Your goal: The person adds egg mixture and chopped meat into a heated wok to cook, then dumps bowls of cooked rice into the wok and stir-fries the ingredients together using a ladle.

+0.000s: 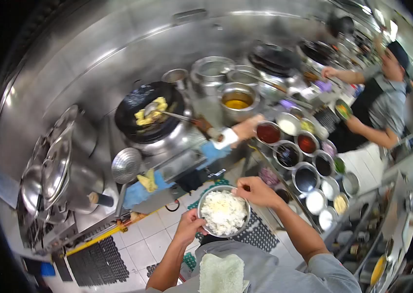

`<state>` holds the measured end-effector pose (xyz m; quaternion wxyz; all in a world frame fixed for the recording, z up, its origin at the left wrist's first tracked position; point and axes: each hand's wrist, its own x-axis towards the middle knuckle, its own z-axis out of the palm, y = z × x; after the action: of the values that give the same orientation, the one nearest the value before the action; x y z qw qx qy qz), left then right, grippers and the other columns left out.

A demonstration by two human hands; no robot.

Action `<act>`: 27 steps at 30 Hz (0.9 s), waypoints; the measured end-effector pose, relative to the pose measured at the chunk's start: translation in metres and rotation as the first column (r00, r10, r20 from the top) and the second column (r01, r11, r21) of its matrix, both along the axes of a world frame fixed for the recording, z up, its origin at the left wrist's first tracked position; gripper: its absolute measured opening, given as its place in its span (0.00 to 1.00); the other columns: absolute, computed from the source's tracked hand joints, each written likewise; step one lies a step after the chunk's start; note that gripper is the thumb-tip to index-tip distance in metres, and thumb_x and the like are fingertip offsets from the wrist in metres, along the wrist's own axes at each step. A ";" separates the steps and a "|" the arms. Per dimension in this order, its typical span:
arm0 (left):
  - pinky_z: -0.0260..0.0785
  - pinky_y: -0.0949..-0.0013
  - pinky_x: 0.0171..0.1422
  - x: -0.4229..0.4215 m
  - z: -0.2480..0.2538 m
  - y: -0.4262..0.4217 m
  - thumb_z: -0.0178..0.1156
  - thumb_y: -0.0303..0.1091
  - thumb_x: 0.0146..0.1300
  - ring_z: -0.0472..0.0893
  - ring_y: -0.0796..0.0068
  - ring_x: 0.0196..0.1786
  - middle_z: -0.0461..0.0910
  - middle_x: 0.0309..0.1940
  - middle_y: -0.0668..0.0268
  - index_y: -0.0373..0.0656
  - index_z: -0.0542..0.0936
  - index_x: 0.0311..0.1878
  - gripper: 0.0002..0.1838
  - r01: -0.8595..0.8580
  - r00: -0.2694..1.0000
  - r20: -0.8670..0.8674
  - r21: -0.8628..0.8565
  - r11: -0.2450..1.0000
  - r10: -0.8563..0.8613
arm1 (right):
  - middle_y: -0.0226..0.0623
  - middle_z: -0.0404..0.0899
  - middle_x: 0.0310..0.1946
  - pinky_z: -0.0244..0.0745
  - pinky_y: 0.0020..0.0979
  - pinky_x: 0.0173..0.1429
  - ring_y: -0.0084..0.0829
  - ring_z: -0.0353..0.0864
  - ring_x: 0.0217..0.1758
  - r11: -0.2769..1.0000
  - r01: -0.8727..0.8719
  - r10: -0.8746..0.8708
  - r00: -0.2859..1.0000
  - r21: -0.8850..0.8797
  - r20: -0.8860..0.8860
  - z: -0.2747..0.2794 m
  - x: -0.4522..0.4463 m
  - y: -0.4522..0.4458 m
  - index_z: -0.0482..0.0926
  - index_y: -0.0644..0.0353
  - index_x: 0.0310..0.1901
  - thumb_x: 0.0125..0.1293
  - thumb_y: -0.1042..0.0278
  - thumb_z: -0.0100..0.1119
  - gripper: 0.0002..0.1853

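A round metal bowl (248, 219) heaped with cooked white rice (224, 213) is held in front of the person's body, above the floor and just short of the desk (86, 223). The left hand (190, 227) is clamped on the bowl's left side, thumb over the rim. The right hand (256, 192) is at the upper right edge with fingers curled; whether they close on the rim or on something small, I cannot tell. A pale towel (222, 273) lies against the person's grey shirt, below the bowl.

Beyond the bowl, a blue cloth (140, 196) lies along the desk's front, with a crumpled yellow cloth (147, 180) on it and a perforated skimmer (126, 165) just to the left. Farther back, a black wok (126, 119) contains yellow, egg-like food (148, 116), with a ladle (177, 116) resting in it. Large lidded stockpots (77, 180) stand at far left, and a pot of yellow oil (238, 101) is right of the wok. To the right are round seasoning containers of red sauce (268, 133), dark sauce (288, 154) and white contents; past them, a co-worker (362, 115) in a dark apron holds a dish of green and orange food (344, 110)
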<state>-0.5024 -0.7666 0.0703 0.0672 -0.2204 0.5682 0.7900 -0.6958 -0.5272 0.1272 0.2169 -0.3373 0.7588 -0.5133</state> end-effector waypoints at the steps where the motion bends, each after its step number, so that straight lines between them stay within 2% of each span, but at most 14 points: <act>1: 0.81 0.71 0.26 -0.006 0.005 -0.030 0.61 0.19 0.59 0.85 0.73 0.26 0.85 0.32 0.60 0.34 0.79 0.41 0.07 -0.087 0.996 -0.024 -0.001 0.996 0.087 | 0.47 0.74 0.21 0.71 0.40 0.32 0.39 0.77 0.24 0.997 -0.026 0.034 0.995 -0.076 0.097 0.005 -0.020 -0.039 0.75 0.68 0.32 0.71 0.63 0.62 0.16; 2: 0.81 0.71 0.25 -0.012 0.013 -0.066 0.60 0.19 0.59 0.85 0.73 0.26 0.85 0.32 0.60 0.34 0.79 0.41 0.07 -0.167 0.985 -0.043 -0.001 0.986 0.167 | 0.41 0.76 0.20 0.72 0.36 0.32 0.30 0.77 0.23 0.989 0.021 -0.004 0.993 -0.148 0.115 0.010 -0.041 -0.082 0.76 0.66 0.31 0.77 0.61 0.60 0.17; 3: 0.81 0.71 0.25 -0.016 0.022 -0.099 0.60 0.19 0.59 0.85 0.73 0.26 0.85 0.32 0.59 0.33 0.80 0.41 0.07 -0.242 0.969 -0.058 0.003 0.970 0.242 | 0.41 0.80 0.23 0.76 0.38 0.35 0.36 0.81 0.26 0.997 0.067 -0.071 0.973 -0.026 -0.220 0.020 -0.063 -0.113 0.79 0.63 0.33 0.74 0.66 0.60 0.12; 4: 0.80 0.71 0.23 -0.025 0.042 -0.129 0.59 0.19 0.59 0.85 0.73 0.25 0.85 0.31 0.60 0.33 0.80 0.40 0.06 -0.336 0.938 -0.099 -0.036 0.941 0.332 | 0.42 0.82 0.27 0.78 0.40 0.38 0.41 0.83 0.29 0.990 0.098 -0.128 0.919 -0.099 -0.373 0.021 -0.086 -0.152 0.79 0.62 0.37 0.73 0.67 0.60 0.08; 8: 0.76 0.73 0.21 -0.087 0.101 -0.265 0.58 0.19 0.57 0.83 0.75 0.22 0.83 0.28 0.61 0.33 0.80 0.34 0.03 -0.614 0.788 -0.302 -0.318 0.722 0.537 | 0.48 0.85 0.38 0.81 0.50 0.47 0.56 0.85 0.37 0.939 0.204 -0.341 0.441 -0.278 -0.830 0.029 -0.169 -0.285 0.78 0.60 0.51 0.69 0.68 0.63 0.12; 11: 0.73 0.70 0.20 -0.158 0.106 -0.375 0.58 0.19 0.57 0.81 0.75 0.19 0.81 0.24 0.63 0.33 0.78 0.30 0.01 -0.660 0.751 -0.459 -0.553 0.508 0.475 | 0.52 0.85 0.43 0.79 0.54 0.51 0.61 0.85 0.41 0.937 0.336 -0.119 0.559 0.093 -0.820 -0.038 -0.216 -0.326 0.76 0.60 0.58 0.68 0.65 0.65 0.19; 12: 0.75 0.65 0.23 -0.185 0.114 -0.398 0.58 0.20 0.57 0.82 0.70 0.19 0.81 0.23 0.61 0.33 0.77 0.29 0.02 -0.625 0.775 -0.458 -0.657 0.421 0.435 | 0.58 0.84 0.42 0.79 0.55 0.53 0.63 0.85 0.45 0.815 0.239 0.043 0.883 0.527 -0.467 -0.025 -0.220 -0.325 0.78 0.63 0.56 0.67 0.64 0.66 0.19; 13: 0.76 0.61 0.26 -0.214 0.122 -0.420 0.58 0.21 0.57 0.82 0.65 0.20 0.81 0.22 0.60 0.34 0.77 0.29 0.02 -0.581 0.800 -0.454 -0.747 0.322 0.392 | 0.60 0.84 0.40 0.78 0.55 0.52 0.63 0.84 0.46 0.891 0.183 0.027 0.892 0.415 -0.452 -0.037 -0.228 -0.321 0.79 0.65 0.54 0.67 0.64 0.65 0.18; 15: 0.79 0.52 0.36 -0.275 0.106 -0.472 0.62 0.23 0.54 0.86 0.51 0.28 0.84 0.26 0.54 0.35 0.79 0.33 0.04 -0.380 0.873 -0.393 -0.919 -0.102 0.290 | 0.62 0.83 0.37 0.78 0.56 0.50 0.64 0.84 0.46 0.946 0.157 -0.032 0.916 0.284 -0.401 -0.056 -0.222 -0.303 0.79 0.67 0.50 0.67 0.64 0.65 0.16; 17: 0.81 0.48 0.45 -0.327 0.114 -0.466 0.62 0.26 0.56 0.86 0.43 0.38 0.87 0.43 0.49 0.37 0.82 0.36 0.05 -0.326 0.905 -0.387 -0.897 -0.299 0.177 | 0.62 0.83 0.34 0.77 0.55 0.48 0.64 0.83 0.44 0.931 0.219 -0.132 0.947 0.291 -0.292 -0.038 -0.188 -0.281 0.80 0.66 0.48 0.67 0.63 0.66 0.15; 20: 0.83 0.47 0.48 -0.405 0.039 -0.487 0.55 0.26 0.64 0.88 0.43 0.40 0.68 0.73 0.41 0.37 0.83 0.44 0.09 -0.097 0.995 -0.091 -0.927 -0.362 -0.035 | 0.63 0.83 0.35 0.77 0.54 0.46 0.64 0.84 0.41 0.871 0.329 -0.287 0.944 0.366 -0.164 -0.007 -0.131 -0.242 0.78 0.62 0.55 0.67 0.66 0.65 0.17; 21: 0.83 0.47 0.46 -0.420 0.008 -0.504 0.56 0.27 0.64 0.89 0.45 0.39 0.66 0.74 0.39 0.37 0.82 0.46 0.10 -0.009 0.996 0.023 -0.940 -0.341 -0.089 | 0.63 0.83 0.34 0.77 0.54 0.46 0.64 0.84 0.41 0.862 0.346 -0.310 0.938 0.370 -0.157 0.001 -0.125 -0.238 0.78 0.62 0.56 0.68 0.66 0.65 0.18; 25: 0.84 0.47 0.46 -0.437 0.034 -0.504 0.57 0.26 0.63 0.89 0.47 0.39 0.68 0.72 0.38 0.36 0.81 0.42 0.07 -0.089 0.995 -0.101 -0.925 -0.368 0.014 | 0.63 0.83 0.35 0.77 0.54 0.47 0.63 0.85 0.42 0.849 0.387 -0.348 0.922 0.361 -0.172 0.023 -0.124 -0.240 0.77 0.61 0.59 0.68 0.69 0.64 0.19; 27: 0.83 0.47 0.47 -0.429 0.064 -0.498 0.60 0.22 0.58 0.87 0.42 0.41 0.69 0.72 0.40 0.35 0.79 0.40 0.07 -0.323 0.946 -0.296 -0.892 -0.315 -0.131 | 0.63 0.83 0.35 0.77 0.53 0.47 0.63 0.85 0.42 0.855 0.377 -0.327 0.925 0.355 -0.194 0.030 -0.139 -0.252 0.77 0.61 0.60 0.68 0.70 0.64 0.20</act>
<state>-0.9309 -1.2645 0.1340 -0.2864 -0.1161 0.9507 0.0273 -0.8349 -0.7788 0.1572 0.1327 -0.1749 0.9059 -0.3622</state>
